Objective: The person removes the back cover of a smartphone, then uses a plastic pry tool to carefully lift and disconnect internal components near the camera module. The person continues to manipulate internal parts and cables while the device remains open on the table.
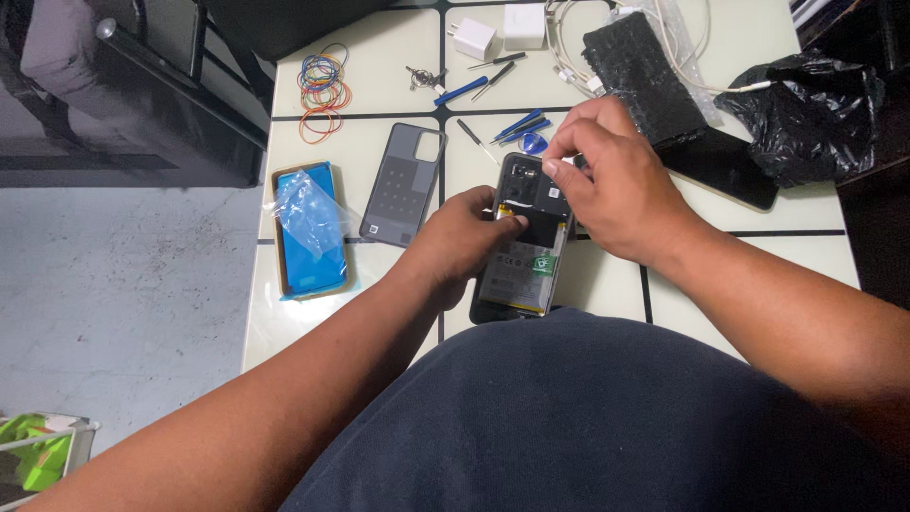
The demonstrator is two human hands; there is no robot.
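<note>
Black and opened, the phone [524, 248] lies back-up on our bench [398, 66], pinned at its edge by our left hand [464, 242] curled loosely on it. Our right hand [607, 180] pinches fingertips together at its top end; whether they hold anything, we cannot tell. Its grey back cover [402, 183] lies just left of the left hand, out of the way.

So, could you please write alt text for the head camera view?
A person's left hand steadies an opened phone with its back removed, on a white tiled table, while the right hand pinches at its top edge. The grey back cover, small screwdrivers and rubber bands lie nearby.
</note>
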